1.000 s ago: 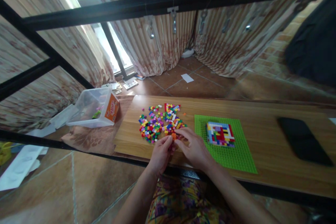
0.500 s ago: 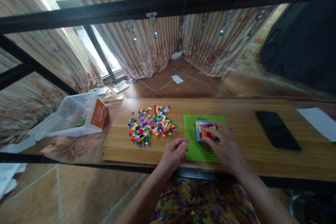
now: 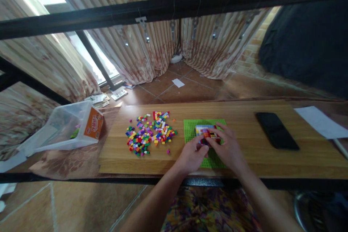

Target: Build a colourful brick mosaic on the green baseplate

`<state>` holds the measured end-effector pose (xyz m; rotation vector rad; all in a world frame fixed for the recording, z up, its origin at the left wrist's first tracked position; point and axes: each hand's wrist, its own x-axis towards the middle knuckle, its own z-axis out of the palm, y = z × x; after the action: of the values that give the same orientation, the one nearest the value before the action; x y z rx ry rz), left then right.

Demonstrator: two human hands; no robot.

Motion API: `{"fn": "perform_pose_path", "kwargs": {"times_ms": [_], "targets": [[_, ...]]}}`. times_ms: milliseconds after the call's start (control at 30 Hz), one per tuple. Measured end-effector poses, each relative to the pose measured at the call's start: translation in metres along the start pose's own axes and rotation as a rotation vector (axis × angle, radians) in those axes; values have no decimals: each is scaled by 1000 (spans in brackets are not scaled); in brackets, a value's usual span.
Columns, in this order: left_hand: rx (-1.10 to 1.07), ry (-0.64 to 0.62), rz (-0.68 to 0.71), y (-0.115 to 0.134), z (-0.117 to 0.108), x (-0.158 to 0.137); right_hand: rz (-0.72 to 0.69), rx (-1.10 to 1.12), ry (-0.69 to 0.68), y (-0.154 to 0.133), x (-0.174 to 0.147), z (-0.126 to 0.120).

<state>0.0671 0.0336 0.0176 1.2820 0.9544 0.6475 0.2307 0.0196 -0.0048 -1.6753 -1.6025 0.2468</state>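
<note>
A block of multicoloured toy bricks (image 3: 199, 128) sits on the green baseplate (image 3: 189, 125). My right hand (image 3: 230, 148) is over its right side, fingers bent around it and thumb tip near an orange brick (image 3: 207, 134) on top. At the block's front left corner is my left hand (image 3: 191, 156), its thumb and fingers pinched together. Whatever lies in that pinch is hidden. Both hands' fingertips nearly meet, and they cover the block's front.
Loose toy bricks (image 3: 145, 134) lie heaped on the wooden table (image 3: 116, 159), with a single pink brick (image 3: 168, 151) apart from them. A black phone (image 3: 277, 131) and white paper (image 3: 318, 121) lie right. Left stands a clear plastic box (image 3: 62, 119). A black bar (image 3: 163, 7) crosses beyond.
My left hand has moved right and forward, from the baseplate's left edge to the brick block. My right hand stays on the block. A pink brick now shows left of my left hand.
</note>
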Motion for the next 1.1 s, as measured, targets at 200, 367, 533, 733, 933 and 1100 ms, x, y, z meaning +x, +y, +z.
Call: {"fn": "perform_pose_path", "kwargs": {"times_ms": [200,367,533,733,933,1100], "targets": [[70,18,40,-11,3,1,252,200,88,11,7,4],[212,68,67,-14,6,-1,397,332,80,10,12,17],[435,123,80,-8,8,-5,445,390,82,3,12,23],[726,93,26,5,13,-9,442,438,86,4,12,24],[932,77,1,7,17,-9,411,377,117,3,8,32],[742,135,36,5,8,-13,391,421,98,9,10,34]]}}
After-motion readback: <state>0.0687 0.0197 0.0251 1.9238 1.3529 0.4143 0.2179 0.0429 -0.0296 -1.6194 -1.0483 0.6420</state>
